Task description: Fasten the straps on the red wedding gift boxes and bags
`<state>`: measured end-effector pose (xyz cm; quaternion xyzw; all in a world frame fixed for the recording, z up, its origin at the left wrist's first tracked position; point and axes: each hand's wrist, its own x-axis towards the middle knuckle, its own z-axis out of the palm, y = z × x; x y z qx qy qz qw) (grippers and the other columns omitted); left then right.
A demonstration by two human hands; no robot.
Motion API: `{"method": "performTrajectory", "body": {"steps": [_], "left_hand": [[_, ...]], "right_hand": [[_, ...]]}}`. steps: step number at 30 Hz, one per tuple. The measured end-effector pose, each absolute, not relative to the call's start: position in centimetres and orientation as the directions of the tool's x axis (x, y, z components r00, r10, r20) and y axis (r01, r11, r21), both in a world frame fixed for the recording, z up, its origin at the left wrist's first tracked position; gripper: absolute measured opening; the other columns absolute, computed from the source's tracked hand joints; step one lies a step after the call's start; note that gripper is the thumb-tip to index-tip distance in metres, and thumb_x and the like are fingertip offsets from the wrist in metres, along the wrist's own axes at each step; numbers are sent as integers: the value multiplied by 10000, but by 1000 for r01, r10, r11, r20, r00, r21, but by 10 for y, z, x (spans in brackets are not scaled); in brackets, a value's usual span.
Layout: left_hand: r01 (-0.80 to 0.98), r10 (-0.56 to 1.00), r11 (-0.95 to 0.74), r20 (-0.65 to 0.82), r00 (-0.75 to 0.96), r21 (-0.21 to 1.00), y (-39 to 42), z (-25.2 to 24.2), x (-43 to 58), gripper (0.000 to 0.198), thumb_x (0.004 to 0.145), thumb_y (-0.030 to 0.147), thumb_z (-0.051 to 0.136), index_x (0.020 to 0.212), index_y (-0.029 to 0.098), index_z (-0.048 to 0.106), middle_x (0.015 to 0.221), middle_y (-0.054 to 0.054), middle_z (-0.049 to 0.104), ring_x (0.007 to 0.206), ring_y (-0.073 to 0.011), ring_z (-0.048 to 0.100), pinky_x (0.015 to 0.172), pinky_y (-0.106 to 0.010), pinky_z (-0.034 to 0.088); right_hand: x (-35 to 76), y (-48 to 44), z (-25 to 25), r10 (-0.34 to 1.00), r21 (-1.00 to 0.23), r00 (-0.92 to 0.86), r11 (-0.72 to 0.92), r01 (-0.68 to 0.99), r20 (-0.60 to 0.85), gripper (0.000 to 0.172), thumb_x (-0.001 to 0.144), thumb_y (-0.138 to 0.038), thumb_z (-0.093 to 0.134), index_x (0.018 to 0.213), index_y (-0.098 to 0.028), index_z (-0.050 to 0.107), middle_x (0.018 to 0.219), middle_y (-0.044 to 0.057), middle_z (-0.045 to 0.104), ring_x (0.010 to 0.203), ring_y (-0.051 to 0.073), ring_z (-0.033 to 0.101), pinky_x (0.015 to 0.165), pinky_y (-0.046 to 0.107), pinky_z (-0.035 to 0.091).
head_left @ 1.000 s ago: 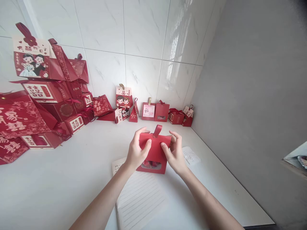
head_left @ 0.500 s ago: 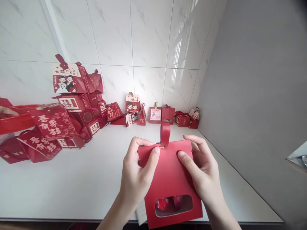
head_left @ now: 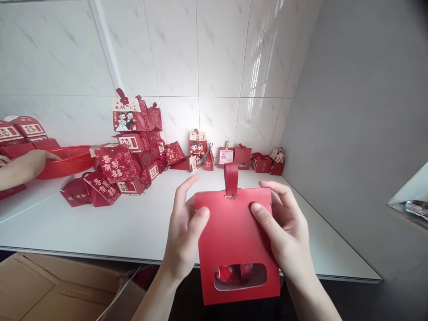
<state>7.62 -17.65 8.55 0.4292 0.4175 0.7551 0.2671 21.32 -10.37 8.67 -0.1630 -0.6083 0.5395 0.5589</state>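
Observation:
A red candy gift box (head_left: 236,236) is held upright in front of me, with a strap loop (head_left: 230,179) standing up from its top edge. Red wrapped pieces (head_left: 230,274) show through the window low on its face. My left hand (head_left: 185,227) is at the box's left edge, thumb on the front, index finger lifted off and the other fingers hidden behind. On the right edge, my right hand (head_left: 286,227) grips the box with its thumb on the front and fingers behind.
A pile of red gift boxes (head_left: 129,142) stands on the white table (head_left: 160,223), with several more along the tiled wall. Another person's arm (head_left: 23,171) reaches at a red basket (head_left: 70,162) at left. A cardboard box (head_left: 60,285) lies below the table's front edge.
The view has swung left, bringing the cardboard box and more of the other person's arm into sight. My left thumb and index finger have moved apart, the thumb farther from the strap.

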Motion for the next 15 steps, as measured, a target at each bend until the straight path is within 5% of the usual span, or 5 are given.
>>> {"method": "performTrajectory", "body": {"steps": [6, 9, 12, 15], "left_hand": [[-152, 634, -681, 472, -612, 716, -195, 1, 76, 790, 762, 733, 448, 1364, 223, 415, 1304, -115, 568, 1238, -352, 495, 1050, -498, 379], [-31, 722, -557, 465, -512, 830, -202, -21, 98, 997, 650, 696, 659, 1451, 258, 256, 1403, -127, 485, 1328, -359, 401, 1110, -508, 310], [97, 774, -427, 419, -475, 899, -206, -16, 116, 781, 777, 471, 672, 1432, 270, 298, 1377, -122, 502, 1262, -313, 488, 1067, -478, 384], [331, 680, -440, 551, -485, 835, -210, -5, 121, 578, 804, 280, 653, 1338, 244, 435, 1238, -115, 582, 1126, -279, 581, 970, -432, 476]], "right_hand": [[208, -97, 80, 908, -786, -34, 343, -514, 418, 310, 769, -337, 724, 1039, -285, 581, 896, -4, 621, 660, 125, 595, 570, 236, 519], [203, -90, 70, 921, -729, 207, 388, -563, 330, 305, 768, -339, 708, 1037, -268, 583, 923, -13, 605, 705, 116, 574, 596, 215, 496], [198, -88, 54, 924, -709, 233, 382, -592, 304, 296, 804, -355, 654, 1073, -252, 585, 973, -5, 602, 755, 127, 579, 640, 230, 497], [195, -91, 37, 950, -766, 97, 298, -569, 298, 310, 838, -409, 586, 1094, -234, 604, 984, 18, 628, 797, 175, 613, 686, 302, 522]]}}
